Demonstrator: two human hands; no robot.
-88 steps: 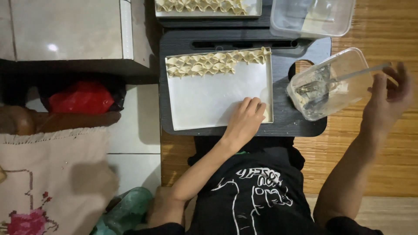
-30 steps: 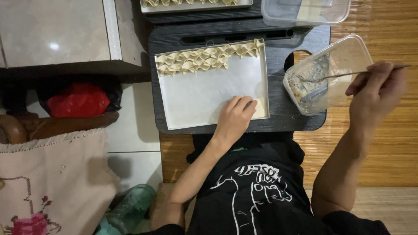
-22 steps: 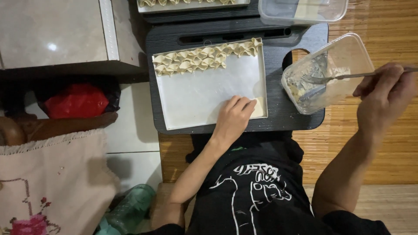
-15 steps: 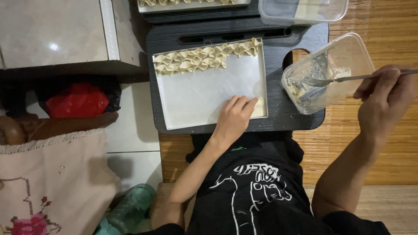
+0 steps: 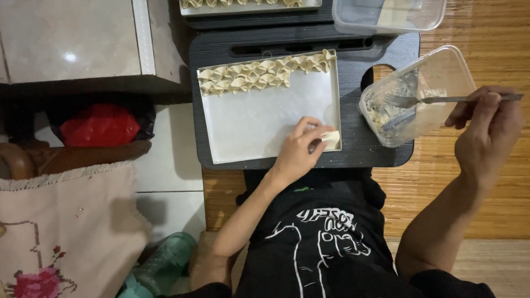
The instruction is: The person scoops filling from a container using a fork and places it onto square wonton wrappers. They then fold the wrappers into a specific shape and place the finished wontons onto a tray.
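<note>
Fork (image 5: 441, 100) in right hand (image 5: 486, 132) lies left-right, tines in filling tub (image 5: 441, 66); left hand (image 5: 298, 152) pinches wrapper (image 5: 331, 138) on tray's (image 5: 243, 127) near-right corner.

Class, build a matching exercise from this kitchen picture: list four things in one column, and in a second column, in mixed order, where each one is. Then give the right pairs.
Things
1. fork
2. folded dumplings
3. red bag
4. wrapper

Places
A. in rows along the far edge of the white tray
B. in the dark space under the counter
C. at the left hand, on the tray's near right corner
D. in the right hand, tines inside the clear tub

Pairs: 1-D, 2-A, 3-B, 4-C
</note>
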